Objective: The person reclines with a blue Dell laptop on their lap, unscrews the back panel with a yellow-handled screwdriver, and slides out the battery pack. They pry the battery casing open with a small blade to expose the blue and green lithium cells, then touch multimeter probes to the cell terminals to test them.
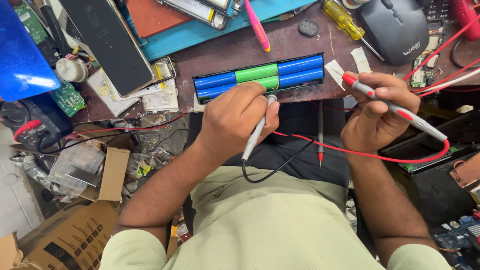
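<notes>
A grey probe with a black lead [257, 131] is gripped in the left hand [235, 117], the fingers curled tightly around its shaft like a pen. Its tip is pressed at the near edge of the battery pack [260, 76], though the exact contact point is hidden behind the knuckles. The pack lies in the upper middle of the frame on the brown bench edge [240, 47]; blue and green cylindrical cells are seen in an open black tray, and part of the near row is covered by the hand.

A grey probe with red bands [395, 109] is pinched in the right hand [375, 117], right of centre, thumb and fingers closed on it. Its red tip is held just off the pack's right end, apart from it; whether anything is touched there cannot be made out. Its red lead [360, 152] is looped under both wrists.

In the upper left, a dark phone [112, 42] is leaned over loose parts, and a blue shape [22, 55] is cut off by the frame. A yellow screwdriver [345, 20] and a black mouse [395, 30] are partly cropped at the top. A cardboard box [65, 235] is cut off at the lower left.
</notes>
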